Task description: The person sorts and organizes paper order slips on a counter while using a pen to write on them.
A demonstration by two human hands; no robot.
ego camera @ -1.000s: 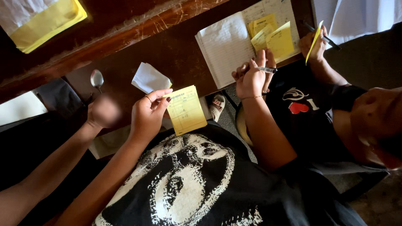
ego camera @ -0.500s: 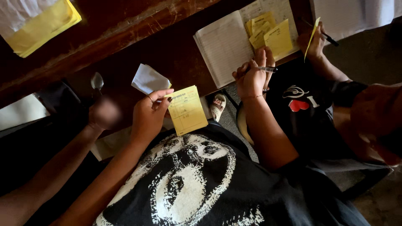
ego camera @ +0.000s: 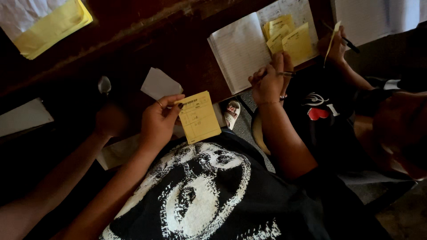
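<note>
My right hand (ego camera: 159, 121) pinches a small yellow printed slip (ego camera: 199, 117) by its left edge, holding it above a black shirt with a white print (ego camera: 209, 195). A folded white paper (ego camera: 160, 83) lies on the dark wooden desk (ego camera: 133, 40) just beyond that hand. My left hand (ego camera: 109, 121) is in deep shadow to the left and looks curled. A small shiny rounded object (ego camera: 104, 84) shows just above it, and I cannot tell whether the hand holds it.
Another person sits at the right. One of their hands (ego camera: 269, 82) holds a pen on an open notebook (ego camera: 240, 51) with yellow slips (ego camera: 291, 38). Their other hand (ego camera: 336, 44) holds a slip and pen. Yellow and white papers (ego camera: 49, 22) lie top left.
Almost nothing has moved. My right hand keeps the yellow slip in the same place, and the other person's hands stay at the notebook.
</note>
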